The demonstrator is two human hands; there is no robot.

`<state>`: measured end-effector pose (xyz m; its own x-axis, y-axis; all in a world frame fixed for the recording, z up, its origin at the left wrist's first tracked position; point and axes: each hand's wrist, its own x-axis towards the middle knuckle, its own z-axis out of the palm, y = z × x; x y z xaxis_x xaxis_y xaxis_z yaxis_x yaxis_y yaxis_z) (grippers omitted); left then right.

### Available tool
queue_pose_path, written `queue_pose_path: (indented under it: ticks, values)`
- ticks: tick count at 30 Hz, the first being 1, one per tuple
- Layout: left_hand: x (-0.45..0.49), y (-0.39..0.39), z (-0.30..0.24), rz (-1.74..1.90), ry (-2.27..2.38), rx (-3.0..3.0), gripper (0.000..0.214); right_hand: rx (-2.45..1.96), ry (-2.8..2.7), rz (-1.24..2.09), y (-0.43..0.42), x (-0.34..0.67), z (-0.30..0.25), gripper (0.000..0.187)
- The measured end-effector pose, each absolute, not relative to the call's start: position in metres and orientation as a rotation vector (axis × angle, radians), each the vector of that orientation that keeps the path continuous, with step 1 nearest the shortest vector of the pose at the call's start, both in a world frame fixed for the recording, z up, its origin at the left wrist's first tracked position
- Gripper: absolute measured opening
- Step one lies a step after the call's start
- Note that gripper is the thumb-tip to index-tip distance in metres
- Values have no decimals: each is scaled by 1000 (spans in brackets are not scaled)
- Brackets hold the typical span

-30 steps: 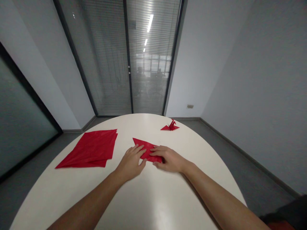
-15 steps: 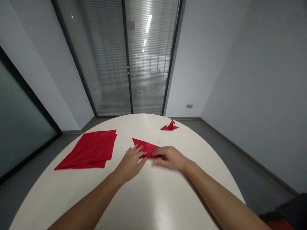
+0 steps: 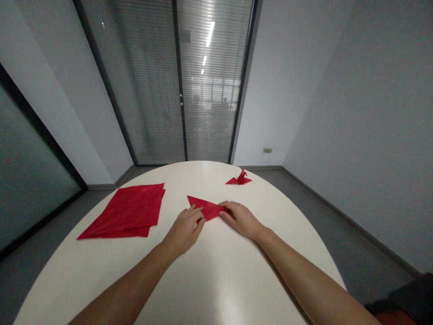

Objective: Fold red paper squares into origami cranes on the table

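Note:
A red paper folded into a triangle lies flat on the white round table. My left hand rests on its near left edge with the fingers stretched flat, pressing the paper down. My right hand sits at the paper's right corner, fingers extended and pressed on the fold. Both hands touch the paper and hide its near part.
A stack of flat red paper sheets lies on the table's left side. A small finished red paper crane stands at the far right of the table. Beyond the table are glass doors with blinds and grey walls.
My right hand has slid away from me along the paper's right edge toward its corner. The visible red triangle looks narrower. My left hand has barely shifted.

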<state>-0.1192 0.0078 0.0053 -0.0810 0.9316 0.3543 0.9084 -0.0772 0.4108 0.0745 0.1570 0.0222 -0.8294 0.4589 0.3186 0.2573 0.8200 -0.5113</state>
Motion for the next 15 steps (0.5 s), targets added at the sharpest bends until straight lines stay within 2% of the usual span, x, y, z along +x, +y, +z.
queue_pose_path:
  ticks: [9, 15]
  values:
    - [-117, 7, 8, 954, 2130, 2082, 18, -551, -2446, 671, 155, 67, 16, 39]
    - [-118, 9, 6, 965, 2115, 2117, 36, -407, -2493, 433, 155, 66, 18, 36]
